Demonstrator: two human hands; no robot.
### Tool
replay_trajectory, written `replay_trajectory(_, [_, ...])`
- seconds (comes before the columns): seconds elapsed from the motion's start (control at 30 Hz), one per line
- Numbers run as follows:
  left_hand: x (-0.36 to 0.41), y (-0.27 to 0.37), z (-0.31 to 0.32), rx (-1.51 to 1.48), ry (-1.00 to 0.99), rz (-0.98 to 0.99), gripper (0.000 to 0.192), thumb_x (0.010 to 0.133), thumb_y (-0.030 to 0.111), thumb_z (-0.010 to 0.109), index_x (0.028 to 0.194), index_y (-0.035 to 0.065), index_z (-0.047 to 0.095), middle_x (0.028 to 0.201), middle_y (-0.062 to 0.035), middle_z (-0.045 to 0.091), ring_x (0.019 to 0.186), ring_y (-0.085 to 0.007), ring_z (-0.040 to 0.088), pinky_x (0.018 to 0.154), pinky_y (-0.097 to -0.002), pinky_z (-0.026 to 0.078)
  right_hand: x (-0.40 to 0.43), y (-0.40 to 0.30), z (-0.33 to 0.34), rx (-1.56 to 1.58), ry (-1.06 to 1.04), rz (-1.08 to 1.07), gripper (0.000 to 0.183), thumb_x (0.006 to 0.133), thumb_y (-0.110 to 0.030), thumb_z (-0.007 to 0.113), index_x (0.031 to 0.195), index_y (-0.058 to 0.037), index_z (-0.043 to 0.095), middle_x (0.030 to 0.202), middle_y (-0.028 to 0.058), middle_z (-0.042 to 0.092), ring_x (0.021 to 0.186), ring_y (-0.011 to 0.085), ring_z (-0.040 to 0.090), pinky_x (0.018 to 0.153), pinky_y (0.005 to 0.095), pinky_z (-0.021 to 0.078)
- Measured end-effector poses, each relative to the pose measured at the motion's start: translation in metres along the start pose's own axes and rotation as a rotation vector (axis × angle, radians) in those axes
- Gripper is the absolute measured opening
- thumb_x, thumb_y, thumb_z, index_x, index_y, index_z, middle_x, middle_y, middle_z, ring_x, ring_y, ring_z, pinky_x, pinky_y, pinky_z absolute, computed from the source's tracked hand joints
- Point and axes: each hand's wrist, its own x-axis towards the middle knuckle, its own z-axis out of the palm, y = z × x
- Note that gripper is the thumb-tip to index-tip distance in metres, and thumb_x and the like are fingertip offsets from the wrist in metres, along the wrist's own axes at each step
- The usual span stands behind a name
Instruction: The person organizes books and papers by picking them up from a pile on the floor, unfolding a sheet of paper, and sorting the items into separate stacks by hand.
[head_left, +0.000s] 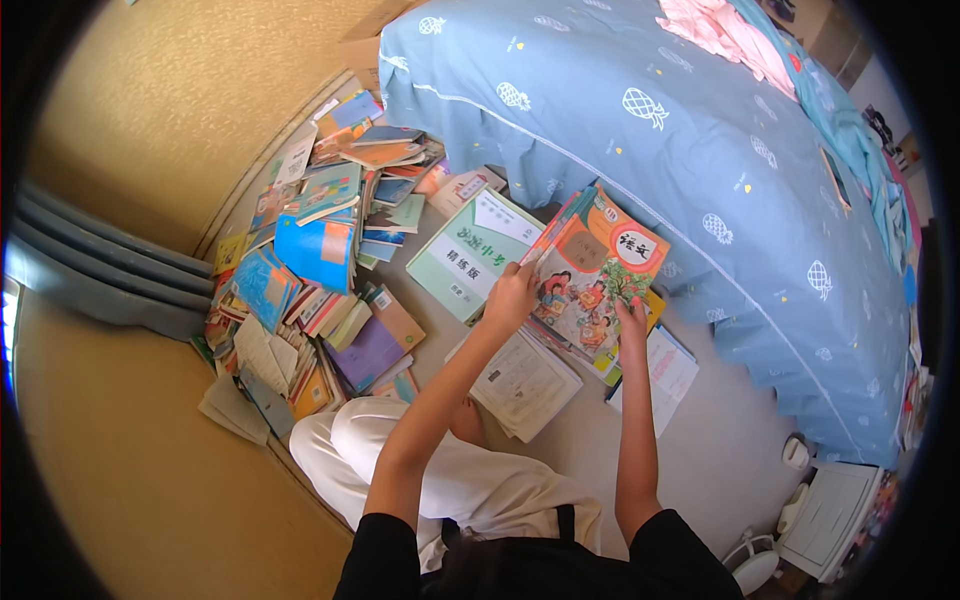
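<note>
Between both hands is a stack of paperback textbooks (576, 259), with an orange book on top whose cover shows drawn children and a tree. My left hand (513, 294) grips its left edge; the fingertips are partly hidden. My right hand (631, 315) holds the lower right side, fingers on the top cover. Left of the stack lies a pale green workbook (465, 259) on the floor. Below it rests a pile of printed papers (525, 382). A yellow-edged book and a white sheet (664, 371) with pink marks lie at the lower right of the stack.
A large heap of books (315, 232) leans along the wall at the left, beside grey-blue curtains (112, 270). The bed with a blue pineapple-print cover (585, 97) borders the right. A small white cabinet (829, 517) and a white fan-like object (754, 566) stand at the lower right.
</note>
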Motion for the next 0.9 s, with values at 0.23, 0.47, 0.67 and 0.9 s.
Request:
replay_trajectory(0.23, [-0.008, 0.005, -0.004, 0.475, 0.049, 0.095, 0.02, 0.075, 0.015, 0.062, 0.093, 0.007, 0.061, 0.084, -0.0099, 0.057, 0.075, -0.0251, 0.055, 0.057, -0.0353, 0.048, -0.002, -0.008, 0.005, -0.09, 0.045, 0.034, 0.033, 0.085, -0.01, 0.052, 0.116, 0.0016, 0.047, 0.113, 0.0081, 0.053, 0.102, 0.0166, 0.05, 0.088, 0.029, 0.0368])
replay_trajectory(0.47, [-0.016, -0.005, -0.006, 0.373, 0.182, 0.105, 0.022, 0.077, 0.014, 0.058, 0.097, 0.004, 0.059, 0.096, -0.0113, 0.056, 0.087, -0.0289, 0.055, 0.064, -0.0377, 0.05, 0.0, -0.016, -0.002, -0.473, 0.02, 0.007, 0.039, 0.084, -0.016, 0.055, 0.117, 0.0019, 0.046, 0.112, 0.0116, 0.053, 0.103, 0.0205, 0.049, 0.09, 0.0307, 0.0362])
replay_trajectory(0.67, [-0.022, -0.023, 0.003, 0.001, 0.072, -0.064, 0.024, 0.086, 0.016, 0.052, 0.106, 0.0037, 0.057, 0.106, -0.0162, 0.058, 0.095, -0.0336, 0.057, 0.075, -0.0389, 0.048, -0.009, -0.034, 0.005, -1.036, 0.032, 0.106, 0.058, 0.083, -0.04, 0.052, 0.123, -0.0011, 0.039, 0.115, 0.0234, 0.053, 0.105, 0.0347, 0.053, 0.085, 0.0406, 0.0413])
replay_trajectory(0.9, [-0.012, -0.024, 0.009, -0.174, 0.046, -0.13, 0.024, 0.087, 0.017, 0.05, 0.103, 0.0018, 0.058, 0.098, -0.0197, 0.06, 0.087, -0.0363, 0.058, 0.074, -0.0398, 0.047, -0.012, -0.025, -0.005, -1.109, 0.089, 0.098, 0.068, 0.082, -0.052, 0.047, 0.13, -0.0061, 0.032, 0.114, 0.0196, 0.055, 0.103, 0.0367, 0.054, 0.085, 0.0426, 0.0415])
